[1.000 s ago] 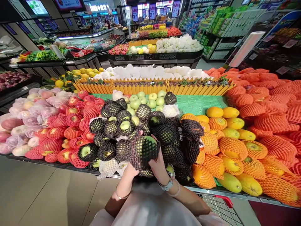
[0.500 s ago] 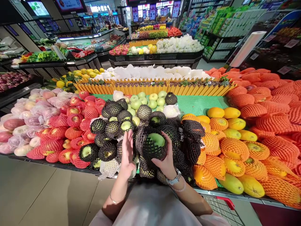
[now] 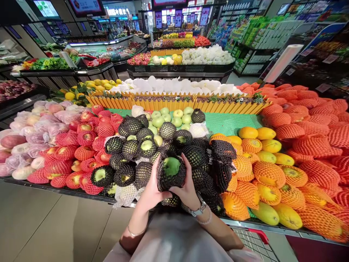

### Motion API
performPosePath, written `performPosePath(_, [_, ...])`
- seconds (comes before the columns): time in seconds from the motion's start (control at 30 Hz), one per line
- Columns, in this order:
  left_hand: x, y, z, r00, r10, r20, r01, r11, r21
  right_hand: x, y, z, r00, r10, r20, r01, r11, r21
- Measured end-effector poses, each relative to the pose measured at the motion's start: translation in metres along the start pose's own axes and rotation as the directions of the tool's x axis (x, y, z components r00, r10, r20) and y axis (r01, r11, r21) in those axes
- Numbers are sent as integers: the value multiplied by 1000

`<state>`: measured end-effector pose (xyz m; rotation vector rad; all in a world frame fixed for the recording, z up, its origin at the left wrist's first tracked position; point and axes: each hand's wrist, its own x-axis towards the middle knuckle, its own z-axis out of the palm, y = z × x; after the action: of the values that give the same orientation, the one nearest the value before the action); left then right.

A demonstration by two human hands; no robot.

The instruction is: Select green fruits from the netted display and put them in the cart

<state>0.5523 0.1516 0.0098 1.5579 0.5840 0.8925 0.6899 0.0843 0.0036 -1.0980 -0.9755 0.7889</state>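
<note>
Fruit (image 3: 172, 166) in black net (image 3: 178, 182), just one, fills the left hand (image 3: 151, 191) and right hand (image 3: 188, 191), both curled round it near the stand's (image 3: 229, 122) front edge. Two far signs (image 3: 178, 18) show "3".

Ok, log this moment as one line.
hands: both around green fruit | cover: black netting, part bare | beyond: black-netted pile

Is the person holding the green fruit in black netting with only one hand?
No, the left hand and right hand cup the black-netted fruit from opposite sides.
</note>
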Motion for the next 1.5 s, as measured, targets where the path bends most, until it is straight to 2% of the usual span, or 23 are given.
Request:
performPosePath(0.17, [0,-38,24,981,-29,-194,6,993,-117,1,-4,14,998,-8,-67,10,999,32])
performPosePath(0.27, [-1,-57,33,971,-66,-231,41,993,-110,1,-3,21,982,51,-180,-39,997,65])
performPosePath(0.37, [-3,-60,37,964,-91,-249,78,995,-63,-1,6,29,957,131,-259,-85,980,180])
performPosePath(0.47, [-6,-53,41,967,-105,-230,105,994,-12,-4,16,34,928,190,-321,-95,953,288])
performPosePath(0.63, [-4,-41,48,990,-76,-116,90,989,120,-3,19,36,874,279,-397,-137,927,350])
performPosePath(0.77, [0,-38,41,997,-77,-10,77,979,191,1,14,31,888,212,-408,-72,941,332])
performPosePath(0.87, [3,-30,25,999,-19,33,17,997,70,3,12,24,906,106,-410,3,967,255])
performPosePath(0.93, [7,-20,15,998,51,-48,-55,994,-93,3,13,20,921,-3,-390,64,988,143])
performPosePath(1.0, [9,-12,11,988,71,-135,-96,978,-187,1,13,17,937,-122,-329,135,991,18])
performPosePath(1.07, [9,-11,14,985,36,-167,-69,979,-194,0,11,16,951,-212,-224,201,977,-72])
performPosePath(1.17, [6,-25,27,964,-53,-260,-13,969,-246,0,3,15,957,-277,-84,262,952,-160])
performPosePath(1.23, [4,-36,36,934,-122,-335,5,944,-329,5,-6,12,952,-305,-16,291,923,-250])
performPosePath(1.3, [2,-42,42,914,-200,-353,38,908,-417,11,-16,7,952,-300,64,305,901,-307])
performPosePath(1.37, [1,-43,45,902,-259,-346,58,866,-496,20,-26,0,956,-265,123,290,913,-288])
performPosePath(1.5, [-5,-40,38,895,-321,-311,98,819,-565,42,-46,-20,966,-206,158,240,940,-241])
